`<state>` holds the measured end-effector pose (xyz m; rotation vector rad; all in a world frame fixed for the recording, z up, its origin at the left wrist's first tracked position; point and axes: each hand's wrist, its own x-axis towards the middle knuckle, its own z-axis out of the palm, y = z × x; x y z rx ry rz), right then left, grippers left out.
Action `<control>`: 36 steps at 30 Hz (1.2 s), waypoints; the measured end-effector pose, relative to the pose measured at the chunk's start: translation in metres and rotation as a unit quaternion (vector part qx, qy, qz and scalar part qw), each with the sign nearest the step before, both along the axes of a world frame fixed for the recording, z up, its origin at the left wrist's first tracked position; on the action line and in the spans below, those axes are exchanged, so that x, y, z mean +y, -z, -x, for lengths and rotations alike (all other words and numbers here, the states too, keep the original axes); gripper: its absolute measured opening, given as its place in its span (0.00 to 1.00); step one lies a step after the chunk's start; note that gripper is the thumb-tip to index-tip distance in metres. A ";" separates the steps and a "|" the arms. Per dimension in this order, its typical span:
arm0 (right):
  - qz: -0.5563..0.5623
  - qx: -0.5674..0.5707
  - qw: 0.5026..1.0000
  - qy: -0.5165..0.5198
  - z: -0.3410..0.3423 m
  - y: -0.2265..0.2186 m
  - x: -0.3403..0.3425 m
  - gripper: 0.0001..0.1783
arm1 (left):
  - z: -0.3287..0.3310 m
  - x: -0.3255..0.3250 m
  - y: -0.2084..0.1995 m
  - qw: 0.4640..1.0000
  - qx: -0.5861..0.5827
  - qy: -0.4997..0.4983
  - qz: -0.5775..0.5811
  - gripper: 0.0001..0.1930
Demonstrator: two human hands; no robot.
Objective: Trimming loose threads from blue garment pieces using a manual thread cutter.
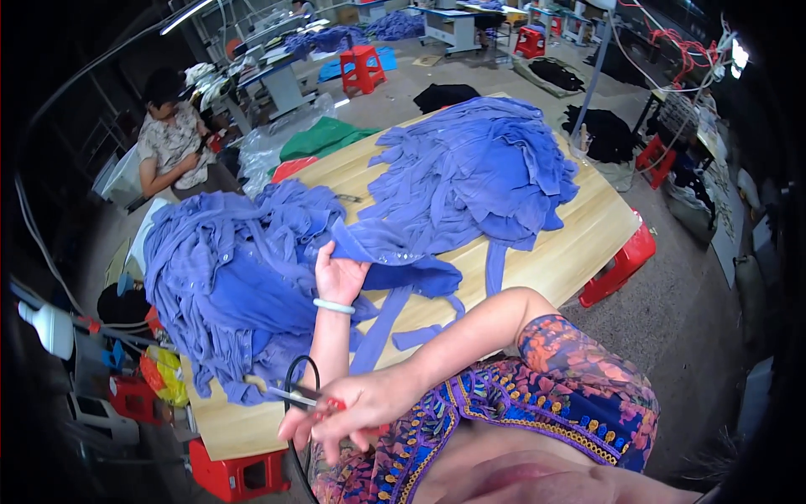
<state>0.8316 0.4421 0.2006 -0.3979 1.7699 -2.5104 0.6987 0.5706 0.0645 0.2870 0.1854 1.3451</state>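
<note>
My left hand (340,275), with a pale bangle on its wrist, is raised over the table and grips the edge of a blue garment (378,245). White specks dot that garment's edge. Closer to my body, my right hand (361,409) is closed on small scissors (295,396) with red handles, their metal blades pointing left. A black cable (290,370) loops beside the blades. To the left of my left hand lies a big heap of blue garments (227,269). Another blue heap (478,168) lies on the far right part of the table.
Both heaps rest on a light wooden table (579,227). Loose blue strips (382,332) lie at its near side. Red stools stand around it, one (617,265) at the right edge and one (239,470) at the near left. A seated person (176,139) works at the far left.
</note>
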 end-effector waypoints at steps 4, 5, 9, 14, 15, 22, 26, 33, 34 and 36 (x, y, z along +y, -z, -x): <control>0.032 0.012 0.989 -0.147 0.014 -0.013 -0.043 0.22 | 0.005 -0.007 -0.009 0.999 -0.005 -0.054 -0.007 0.20; 0.002 -0.031 0.983 -0.182 0.015 -0.025 -0.043 0.23 | 0.006 -0.006 -0.011 0.998 -0.019 -0.068 -0.007 0.18; 0.021 -0.048 0.959 -0.279 0.046 -0.021 -0.056 0.21 | -0.003 0.019 -0.015 0.989 -0.072 -0.128 0.009 0.20; -0.242 0.181 0.915 -0.268 0.095 -0.038 -0.097 0.18 | -0.010 0.070 -0.001 0.983 -0.034 -0.150 0.096 0.21; -0.406 0.382 0.817 -0.149 0.098 -0.041 -0.095 0.17 | -0.008 0.073 0.000 0.982 -0.017 -0.152 0.112 0.22; -0.458 0.179 0.862 0.123 0.042 0.028 0.024 0.13 | 0.000 0.046 -0.009 0.996 0.031 -0.062 0.064 0.24; -0.107 -0.176 0.926 0.317 -0.043 0.087 0.092 0.18 | -0.003 0.006 -0.029 0.997 0.067 -0.025 0.027 0.26; -0.026 -0.260 0.783 0.564 -0.135 0.173 0.109 0.13 | 0.000 -0.036 -0.064 0.999 0.000 -0.029 -0.036 0.29; -0.020 -0.259 0.779 0.571 -0.134 0.171 0.110 0.13 | 0.004 -0.033 -0.063 0.997 -0.052 -0.035 -0.053 0.30; -0.043 -0.251 0.756 0.603 -0.122 0.170 0.112 0.13 | 0.007 -0.023 -0.061 0.995 -0.065 -0.066 -0.028 0.30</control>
